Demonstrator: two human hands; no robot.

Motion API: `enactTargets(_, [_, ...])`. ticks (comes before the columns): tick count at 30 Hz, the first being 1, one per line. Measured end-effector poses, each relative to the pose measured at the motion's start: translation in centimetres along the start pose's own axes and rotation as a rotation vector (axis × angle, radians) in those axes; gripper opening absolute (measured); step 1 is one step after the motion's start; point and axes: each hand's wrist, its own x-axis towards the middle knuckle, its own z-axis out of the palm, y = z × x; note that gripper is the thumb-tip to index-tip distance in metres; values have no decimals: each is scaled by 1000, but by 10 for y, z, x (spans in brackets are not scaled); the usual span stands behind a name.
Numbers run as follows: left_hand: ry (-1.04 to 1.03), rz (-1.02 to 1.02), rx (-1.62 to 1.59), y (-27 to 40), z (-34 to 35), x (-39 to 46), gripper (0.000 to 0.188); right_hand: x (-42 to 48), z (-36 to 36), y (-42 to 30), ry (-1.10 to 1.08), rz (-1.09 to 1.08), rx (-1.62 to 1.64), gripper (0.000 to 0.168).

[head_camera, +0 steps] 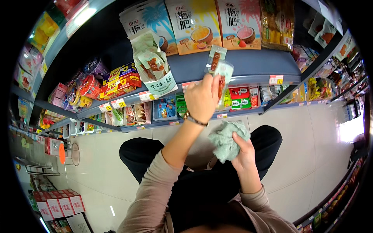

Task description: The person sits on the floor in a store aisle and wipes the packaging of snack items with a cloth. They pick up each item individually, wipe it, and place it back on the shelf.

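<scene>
My left hand [201, 97], with a watch on its wrist, pinches small snack packets [223, 71] of brown food over the front edge of the grey shelf [189, 65]. Another small packet [215, 58] shows just beyond them; whether it is held too, I cannot tell. In my right hand [244, 148] is a crumpled pale green cloth [228, 139], low in front of my knees. To the left, an open display box [163, 86] holds similar small packets and leans over the shelf edge. Large coconut-print pouches [196, 29] stand at the back of the shelf.
Red and purple snack boxes [121, 84] and snack cups [89, 86] sit on the shelf at left. Below are a tub of blue packets [164, 109] and red and green packs [240, 99]. A clear bag of yellow snacks [276, 26] stands right of the pouches. Stacked cartons [59, 204] are at lower left.
</scene>
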Motion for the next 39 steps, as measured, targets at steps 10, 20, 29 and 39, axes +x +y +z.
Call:
enactTargets(10, [-301,-330,307,-39,58,60,44,-11,1,-6,51,71,-33,38])
enactTargets(20, [23,81,-3,-5,-69,21,49,-5,-23,0,-205,216,125,54])
enactTargets(29, [62,-164,257,-77,-109,34,47,-2,-10,9,-150,302,-107,36])
enactTargets(39, [-318,-122,281,-89,-171,41,36,-8,-18,11,-127,253,-188,42])
